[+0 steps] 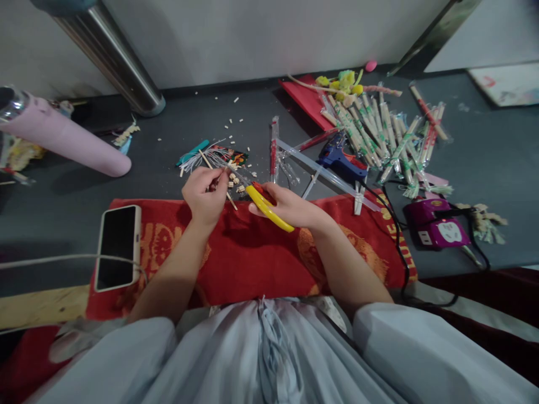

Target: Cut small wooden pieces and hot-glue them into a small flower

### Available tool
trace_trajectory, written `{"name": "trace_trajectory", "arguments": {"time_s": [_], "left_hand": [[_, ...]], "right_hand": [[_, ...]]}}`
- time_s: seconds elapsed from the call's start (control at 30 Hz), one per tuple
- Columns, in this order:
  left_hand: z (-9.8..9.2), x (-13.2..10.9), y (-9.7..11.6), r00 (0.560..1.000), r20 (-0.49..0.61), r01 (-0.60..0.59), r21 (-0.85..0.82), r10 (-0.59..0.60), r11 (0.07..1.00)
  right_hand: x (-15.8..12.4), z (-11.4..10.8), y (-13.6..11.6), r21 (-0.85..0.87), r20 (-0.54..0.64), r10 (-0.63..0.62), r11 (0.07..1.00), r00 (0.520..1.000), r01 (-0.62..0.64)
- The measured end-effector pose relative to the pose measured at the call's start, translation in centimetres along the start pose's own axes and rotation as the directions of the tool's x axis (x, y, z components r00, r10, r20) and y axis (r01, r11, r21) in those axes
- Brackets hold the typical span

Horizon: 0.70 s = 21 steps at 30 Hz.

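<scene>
My left hand (206, 193) is closed in a pinch near the front of the dark table; what sits between its fingertips is too small to make out. A thin wooden stick (232, 201) passes at or under those fingers; whether it is gripped I cannot tell. My right hand (295, 207) is wrapped round pliers (269, 209) with yellow and red handles. Their metal jaws point left, to my left fingertips. Small pale wooden bits (236, 180) lie under and beside the jaws. White strands (197, 161) and a teal tool (197, 150) are just beyond my left hand.
A red towel (252, 258) lies along the front edge, with a phone (118, 247) at left. Left stand a pink bottle (71, 134) and a steel flask (113, 56). Right are a blue glue gun (343, 160), wrapped sticks (379, 129) and a purple device (435, 221) with a black cord.
</scene>
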State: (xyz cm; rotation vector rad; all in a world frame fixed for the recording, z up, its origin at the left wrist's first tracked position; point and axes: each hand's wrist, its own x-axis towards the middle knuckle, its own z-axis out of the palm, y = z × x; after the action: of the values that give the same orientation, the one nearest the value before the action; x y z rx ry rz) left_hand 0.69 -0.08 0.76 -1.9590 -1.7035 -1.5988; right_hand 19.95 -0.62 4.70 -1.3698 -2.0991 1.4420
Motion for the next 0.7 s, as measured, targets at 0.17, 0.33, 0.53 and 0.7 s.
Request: {"name": "trace_trajectory", "arguments": {"time_s": [0.17,0.33,0.53,0.7], "left_hand": [[-0.1,0.0,0.1,1.000,-0.003,-0.011,-0.059,0.011,0.998],[0.1,-0.1,0.1,1.000,0.018,-0.010,-0.050,0.011,0.999],[0.1,-0.1,0.2,1.000,0.022,-0.014,-0.063,0.016,0.998],[0.0,-0.2,0.3,0.999,0.019,-0.029,-0.056,0.030,0.998]], "right_hand": [[-0.1,-0.4,0.1,0.070,0.050,-0.009,0.998,0.999,0.005],[-0.1,-0.7,0.4,0.145,0.100,-0.038,0.989,0.994,0.023],[-0.2,-1.0,0.6,0.210,0.133,-0.072,0.977,0.989,0.043],[-0.3,-1.5,0.7,0.230,0.172,-0.093,0.972,0.981,0.052]]}}
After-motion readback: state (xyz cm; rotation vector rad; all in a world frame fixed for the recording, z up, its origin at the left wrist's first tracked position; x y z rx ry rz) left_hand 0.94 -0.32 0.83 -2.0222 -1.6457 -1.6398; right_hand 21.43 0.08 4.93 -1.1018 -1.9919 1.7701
